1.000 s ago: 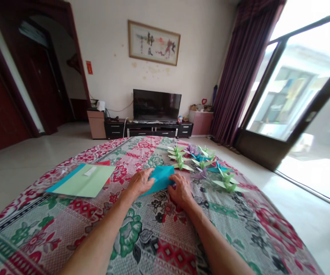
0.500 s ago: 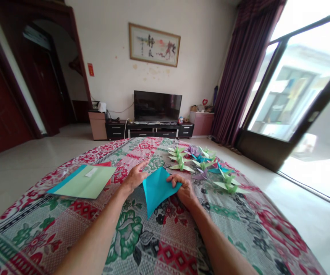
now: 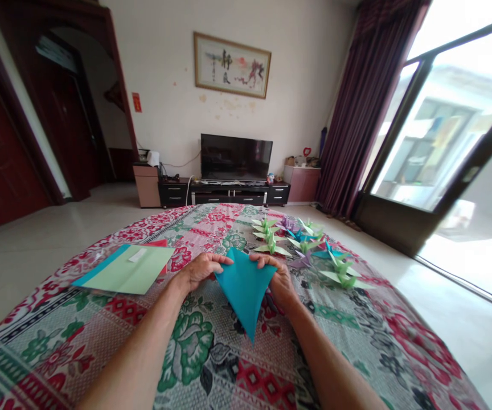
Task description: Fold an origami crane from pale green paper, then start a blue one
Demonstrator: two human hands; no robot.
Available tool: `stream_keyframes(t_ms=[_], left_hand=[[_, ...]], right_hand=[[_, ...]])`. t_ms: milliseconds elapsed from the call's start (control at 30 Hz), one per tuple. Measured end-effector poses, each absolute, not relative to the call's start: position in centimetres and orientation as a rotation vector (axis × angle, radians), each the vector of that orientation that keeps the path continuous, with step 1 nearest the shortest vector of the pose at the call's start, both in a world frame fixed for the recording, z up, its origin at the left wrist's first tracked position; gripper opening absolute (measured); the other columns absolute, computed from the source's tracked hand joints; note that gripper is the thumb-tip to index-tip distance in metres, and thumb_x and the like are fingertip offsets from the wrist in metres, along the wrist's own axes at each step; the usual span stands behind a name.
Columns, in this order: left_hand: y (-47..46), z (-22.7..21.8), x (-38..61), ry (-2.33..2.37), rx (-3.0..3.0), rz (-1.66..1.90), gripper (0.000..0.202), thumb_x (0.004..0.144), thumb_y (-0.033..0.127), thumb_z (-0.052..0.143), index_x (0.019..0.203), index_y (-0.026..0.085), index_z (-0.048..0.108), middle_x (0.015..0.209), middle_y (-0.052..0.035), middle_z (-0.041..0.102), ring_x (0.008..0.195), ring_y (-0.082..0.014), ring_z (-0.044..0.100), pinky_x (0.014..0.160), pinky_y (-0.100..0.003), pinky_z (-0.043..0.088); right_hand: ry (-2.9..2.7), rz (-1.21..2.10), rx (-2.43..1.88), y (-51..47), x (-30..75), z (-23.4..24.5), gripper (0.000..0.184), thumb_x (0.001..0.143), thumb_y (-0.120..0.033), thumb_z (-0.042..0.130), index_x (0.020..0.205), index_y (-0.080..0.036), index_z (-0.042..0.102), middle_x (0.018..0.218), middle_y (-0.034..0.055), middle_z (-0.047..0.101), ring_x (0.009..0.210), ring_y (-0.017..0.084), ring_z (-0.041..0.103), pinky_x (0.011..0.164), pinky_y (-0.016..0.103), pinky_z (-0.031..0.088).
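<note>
A teal paper sheet (image 3: 245, 287), folded into a triangle with its tip pointing toward me, is held up above the flowered tablecloth (image 3: 212, 364). My left hand (image 3: 200, 269) pinches its upper left corner with curled fingers. My right hand (image 3: 277, 274) grips the upper right corner the same way. Both hands are closed on the paper's top edge.
A stack of coloured paper sheets (image 3: 125, 270), light green on top, lies to the left. Several folded paper cranes (image 3: 303, 245) in green, purple and teal stand at the far right of the table. Beyond are a TV cabinet (image 3: 233, 193), a dark door and large windows.
The teal paper was pressed flat on the table under both hands, then lifted by the right hand; now both hands hold it up with its tip pointing toward me.
</note>
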State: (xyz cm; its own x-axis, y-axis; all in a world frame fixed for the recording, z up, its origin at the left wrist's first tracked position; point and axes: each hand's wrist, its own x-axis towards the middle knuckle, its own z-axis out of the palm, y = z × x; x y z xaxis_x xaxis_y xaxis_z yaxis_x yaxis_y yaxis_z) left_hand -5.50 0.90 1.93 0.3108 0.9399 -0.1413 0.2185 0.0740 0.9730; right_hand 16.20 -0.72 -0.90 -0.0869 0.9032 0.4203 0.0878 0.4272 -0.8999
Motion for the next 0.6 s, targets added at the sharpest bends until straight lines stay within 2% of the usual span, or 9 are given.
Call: stream_keyframes(t_ms=[67, 133, 233, 333, 467, 533, 600], left_hand=[[1.1, 1.7, -5.5, 1.204, 1.411, 0.881, 0.047, 0.056, 0.019, 0.056, 0.101, 0.011, 0.065, 0.069, -0.0012, 0.064, 0.058, -0.0097, 0.05, 0.058, -0.021, 0.04], [1.5, 1.3, -5.4, 1.299, 1.429, 1.001, 0.053, 0.059, 0.021, 0.056, 0.11, 0.01, 0.062, 0.072, -0.0012, 0.065, 0.059, -0.0101, 0.052, 0.058, -0.022, 0.04], [1.9, 0.7, -5.1, 1.46, 1.497, 1.118, 0.056, 0.063, 0.025, 0.054, 0.117, 0.012, 0.058, 0.077, -0.0019, 0.067, 0.063, -0.0125, 0.056, 0.059, -0.022, 0.042], [2.2, 0.2, -4.5, 1.572, 1.604, 1.226, 0.052, 0.064, 0.024, 0.056, 0.114, 0.012, 0.061, 0.095, -0.0053, 0.067, 0.078, -0.0164, 0.06, 0.068, -0.023, 0.046], [2.4, -0.2, -3.6, 1.629, 1.712, 1.263, 0.051, 0.064, 0.021, 0.058, 0.113, 0.009, 0.061, 0.108, -0.0095, 0.062, 0.093, -0.0195, 0.058, 0.083, -0.027, 0.046], [2.2, -0.2, -3.3, 1.639, 1.729, 1.202, 0.054, 0.064, 0.021, 0.058, 0.117, 0.008, 0.058, 0.108, -0.0102, 0.062, 0.094, -0.0195, 0.058, 0.085, -0.028, 0.045], [2.0, -0.1, -3.1, 1.645, 1.729, 1.118, 0.058, 0.064, 0.021, 0.058, 0.12, 0.007, 0.055, 0.107, -0.011, 0.063, 0.093, -0.0196, 0.058, 0.083, -0.027, 0.046]], right_hand=[[-1.413, 0.734, -1.023, -0.5, 16.5, -0.8, 0.026, 0.077, -0.03, 0.04, 0.095, -0.019, 0.056, 0.11, 0.0077, 0.061, 0.096, 0.021, 0.056, 0.077, 0.032, 0.046], [-1.31, 0.521, -1.15, -0.4, 16.7, -0.6, 0.036, 0.078, -0.027, 0.035, 0.107, -0.017, 0.054, 0.108, 0.009, 0.06, 0.097, 0.021, 0.055, 0.082, 0.035, 0.044], [-1.32, 0.22, -1.165, -1.0, 16.3, 0.0, 0.033, 0.08, -0.025, 0.035, 0.103, -0.017, 0.056, 0.11, 0.0104, 0.056, 0.105, 0.022, 0.05, 0.092, 0.039, 0.039], [-1.621, 0.077, -1.02, -2.1, 14.9, 0.4, 0.029, 0.078, -0.018, 0.042, 0.104, -0.02, 0.055, 0.116, 0.0103, 0.052, 0.111, 0.023, 0.047, 0.096, 0.04, 0.036], [-1.973, 0.023, -0.902, -2.8, 13.2, -0.1, 0.044, 0.075, -0.011, 0.046, 0.118, -0.018, 0.047, 0.123, 0.0103, 0.049, 0.116, 0.022, 0.043, 0.1, 0.04, 0.033], [-2.062, 0.001, -0.963, -2.6, 12.9, -0.6, 0.052, 0.073, -0.012, 0.05, 0.125, -0.017, 0.043, 0.125, 0.0107, 0.05, 0.119, 0.024, 0.041, 0.101, 0.041, 0.03], [-2.13, 0.001, -1.057, -2.2, 13.0, -1.1, 0.054, 0.073, -0.013, 0.053, 0.126, -0.017, 0.043, 0.12, 0.0109, 0.054, 0.114, 0.025, 0.044, 0.099, 0.042, 0.032]])
